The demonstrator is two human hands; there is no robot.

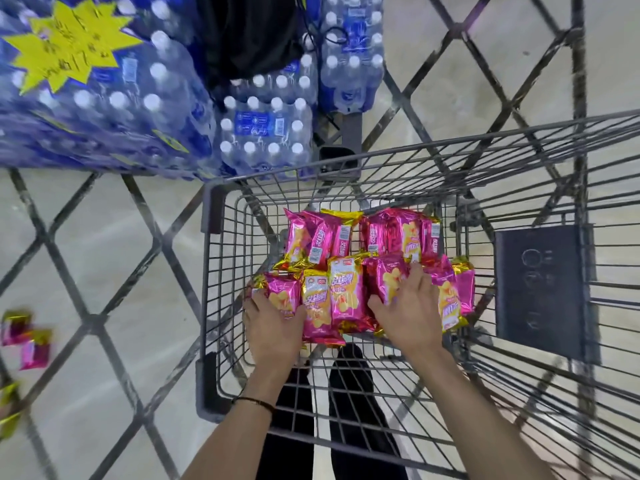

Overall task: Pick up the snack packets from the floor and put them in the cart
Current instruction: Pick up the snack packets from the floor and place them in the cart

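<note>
Floor (104, 244) keeps two packets (26, 337); both hands (273, 327) press open on carted packets (346, 292).

This is a shop, most likely a supermarket. A wire shopping cart (398, 393) stands on a pale tiled floor (104, 244). Shrink-wrapped packs of bottled water (266, 133) are stacked in bulk, and a yellow starburst price sign (69, 43) sits on the stack.

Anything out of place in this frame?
Yes: a few pink snack packets lie loose on the floor at the left edge, outside the cart. The rest sit inside it, under both hands.
</note>
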